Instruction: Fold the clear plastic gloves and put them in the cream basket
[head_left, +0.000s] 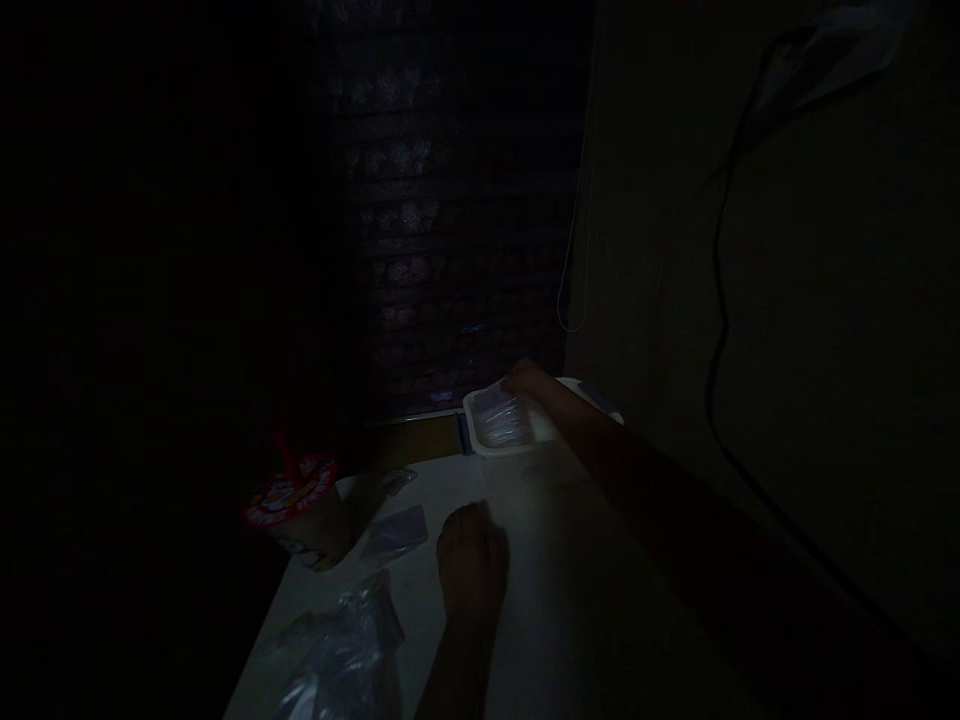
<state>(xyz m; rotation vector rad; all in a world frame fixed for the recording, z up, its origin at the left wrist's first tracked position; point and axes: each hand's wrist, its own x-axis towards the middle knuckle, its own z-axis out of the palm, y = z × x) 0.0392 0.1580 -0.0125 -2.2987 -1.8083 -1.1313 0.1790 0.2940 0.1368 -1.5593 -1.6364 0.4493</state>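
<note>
The room is very dark. My right hand point(526, 382) grips the far edge of a white plastic tray point(501, 420) covered with clear film, at the table's far end. What lies inside the tray is too dim to make out. My left hand point(472, 560) rests curled on the white tabletop point(547, 640), with nothing visible in its fingers. Nearest to it is a flat clear plastic piece point(394, 533). A crumpled clear plastic bag point(337, 650) lies closer to me on the left.
A plastic cup point(304, 520) with a red printed lid and red straw stands at the table's left edge. A dark wall point(810, 300) with a black cable point(720, 290) rises on the right. A thin white cord point(574, 270) hangs beyond the table.
</note>
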